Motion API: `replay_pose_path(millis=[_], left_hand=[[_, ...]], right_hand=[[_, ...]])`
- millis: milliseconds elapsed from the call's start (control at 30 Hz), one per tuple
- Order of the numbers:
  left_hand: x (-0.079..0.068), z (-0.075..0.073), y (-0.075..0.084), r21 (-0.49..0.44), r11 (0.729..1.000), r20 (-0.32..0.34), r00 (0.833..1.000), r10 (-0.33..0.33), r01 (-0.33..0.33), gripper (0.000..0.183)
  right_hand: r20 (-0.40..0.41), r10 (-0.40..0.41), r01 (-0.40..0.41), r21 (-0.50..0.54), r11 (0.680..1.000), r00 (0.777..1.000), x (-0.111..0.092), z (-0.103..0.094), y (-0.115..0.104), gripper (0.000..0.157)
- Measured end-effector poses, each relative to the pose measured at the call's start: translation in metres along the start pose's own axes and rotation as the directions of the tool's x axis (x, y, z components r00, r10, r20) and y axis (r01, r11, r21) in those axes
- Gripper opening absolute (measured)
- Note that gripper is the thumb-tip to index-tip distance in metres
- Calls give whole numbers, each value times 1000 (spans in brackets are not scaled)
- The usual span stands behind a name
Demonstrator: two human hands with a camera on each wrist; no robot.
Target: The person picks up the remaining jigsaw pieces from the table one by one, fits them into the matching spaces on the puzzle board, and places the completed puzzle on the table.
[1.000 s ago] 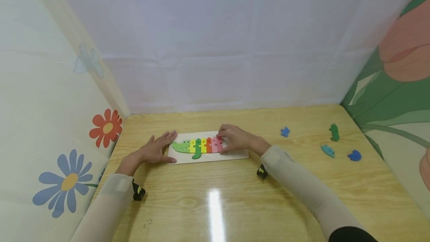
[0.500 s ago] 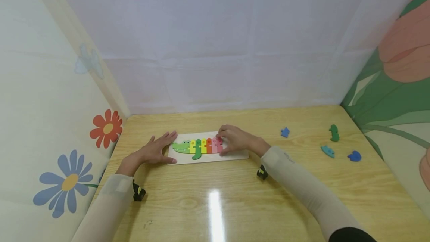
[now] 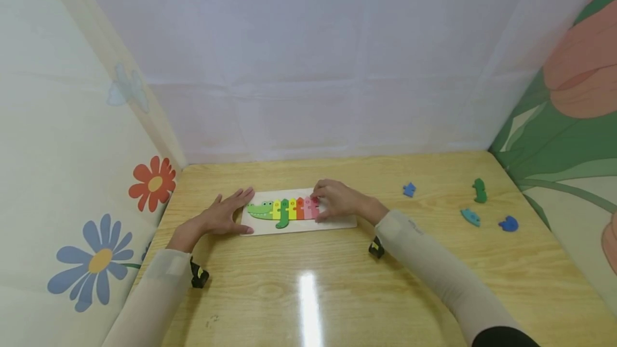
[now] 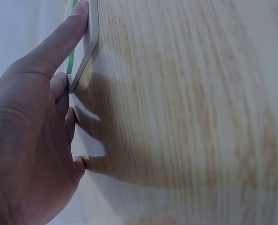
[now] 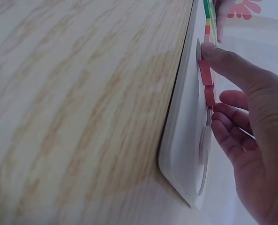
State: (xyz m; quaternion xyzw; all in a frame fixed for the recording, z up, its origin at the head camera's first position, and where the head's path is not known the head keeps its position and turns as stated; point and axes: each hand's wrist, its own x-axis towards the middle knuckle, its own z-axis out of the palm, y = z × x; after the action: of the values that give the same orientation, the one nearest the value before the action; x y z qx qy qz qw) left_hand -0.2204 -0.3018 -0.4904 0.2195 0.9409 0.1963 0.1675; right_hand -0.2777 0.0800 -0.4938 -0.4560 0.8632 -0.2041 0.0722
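On the table lies a white puzzle board (image 3: 301, 226) with a green crocodile head (image 3: 260, 211) and a row of coloured body pieces running right from it. My left hand (image 3: 219, 217) rests at the board's left end, thumb and fingers spread and fairly straight across its corners. At the row's right end, my right hand (image 3: 339, 201) pinches a dark pink puzzle piece (image 3: 315, 208), which sits beside a lighter pink one. In the right wrist view, the thumb (image 5: 223, 58) presses near the pieces' side while the other fingers curl at their far side.
Loose puzzle pieces lie on the right of the table: a blue one (image 3: 409, 189), a dark green one (image 3: 479, 190), a light blue one (image 3: 470, 217) and a darker blue one (image 3: 508, 223). A white cloth wall (image 3: 328, 68) stands behind the table (image 3: 270, 283).
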Motion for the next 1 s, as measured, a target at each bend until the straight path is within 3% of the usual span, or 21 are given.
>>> replay_pose_path(millis=[500, 1000], left_hand=[[1, -1, -1, -2, 1000, -3, 1000, 6, -6, 111], [2, 1, -3, 9, 1000, 10, 1000, -10, 10, 110]], right_hand=[[-10, 13, -13, -9, 1000, 1000, -3, -1, 1, 72], [-5, 64, -64, 3, 998, 998, -21, -9, 5, 79]])
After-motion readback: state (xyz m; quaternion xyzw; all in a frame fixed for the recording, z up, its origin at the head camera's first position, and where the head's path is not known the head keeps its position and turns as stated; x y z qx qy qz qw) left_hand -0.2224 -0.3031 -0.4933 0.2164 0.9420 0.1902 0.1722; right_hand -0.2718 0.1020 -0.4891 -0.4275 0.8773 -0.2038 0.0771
